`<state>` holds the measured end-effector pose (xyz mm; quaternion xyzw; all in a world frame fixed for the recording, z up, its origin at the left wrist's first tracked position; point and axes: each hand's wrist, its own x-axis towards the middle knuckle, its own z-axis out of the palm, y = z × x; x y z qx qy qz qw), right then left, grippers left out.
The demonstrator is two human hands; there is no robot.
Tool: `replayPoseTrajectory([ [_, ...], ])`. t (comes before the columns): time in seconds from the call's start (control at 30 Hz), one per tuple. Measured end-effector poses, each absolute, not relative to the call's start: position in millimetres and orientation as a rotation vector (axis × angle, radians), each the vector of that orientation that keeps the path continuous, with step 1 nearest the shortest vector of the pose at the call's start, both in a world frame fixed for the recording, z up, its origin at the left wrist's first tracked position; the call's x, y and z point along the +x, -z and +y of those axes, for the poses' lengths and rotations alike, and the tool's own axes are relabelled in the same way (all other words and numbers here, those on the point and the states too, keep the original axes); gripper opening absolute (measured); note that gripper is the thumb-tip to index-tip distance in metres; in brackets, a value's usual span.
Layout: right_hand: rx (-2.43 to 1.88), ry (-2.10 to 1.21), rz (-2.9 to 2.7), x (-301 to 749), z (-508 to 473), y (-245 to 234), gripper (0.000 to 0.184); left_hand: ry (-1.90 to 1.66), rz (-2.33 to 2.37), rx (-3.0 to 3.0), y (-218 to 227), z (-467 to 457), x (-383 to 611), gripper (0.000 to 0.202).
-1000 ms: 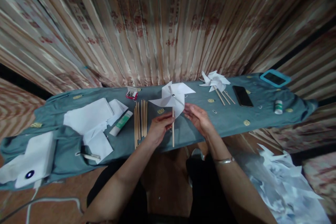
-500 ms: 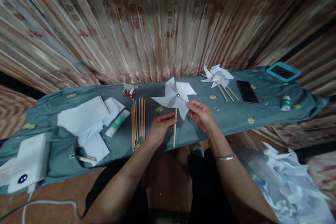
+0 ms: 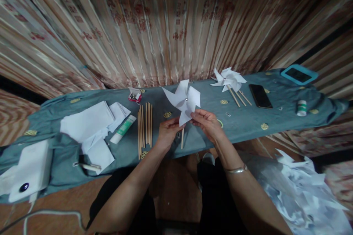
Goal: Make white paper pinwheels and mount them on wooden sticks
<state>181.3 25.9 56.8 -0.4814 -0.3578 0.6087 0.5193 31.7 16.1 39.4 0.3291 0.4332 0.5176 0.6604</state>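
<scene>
- While our left hand clenches its grip round the wooden stick of the paper pinwheel, we hold the wheel upright over the desk, just right of the bundle of loose sticks.
- We note our right hand with its grip pinched on the tip of the lowest blade.
- A glue stick lies just left of the bundle; finished pinwheels and a dark phone lie well right of it.

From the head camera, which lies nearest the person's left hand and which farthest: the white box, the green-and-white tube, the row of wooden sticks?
1. Row of wooden sticks, just left of the left hand.
2. Green-and-white tube, farther left.
3. White box, at the far left end.
</scene>
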Motion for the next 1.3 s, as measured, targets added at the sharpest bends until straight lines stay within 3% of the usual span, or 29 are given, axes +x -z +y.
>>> replayPoseTrajectory([
  [0.17,-1.222,-1.371,-1.123,186.6,21.8,-63.4,0.038,-1.177,1.006,0.801,-34.2,17.4,30.8,0.016],
  [0.43,-1.264,-0.748,-0.948,227.7,30.8,-58.1,0.032,-1.104,1.038,0.747,-30.8,15.2,27.7,0.029],
  [0.6,-1.216,-0.952,-0.896,225.2,39.2,-48.3,0.042,-1.072,1.01,0.732,-31.4,13.9,27.5,0.03],
  [0.9,-1.255,-1.075,-0.86,208.4,26.2,-50.3,0.029,-1.153,1.055,0.717,-34.0,20.2,27.5,0.033],
  [1.3,-1.241,-1.325,-0.876,180.8,11.2,-55.3,0.036,-1.176,0.979,0.714,-33.1,21.5,28.4,0.035],
])
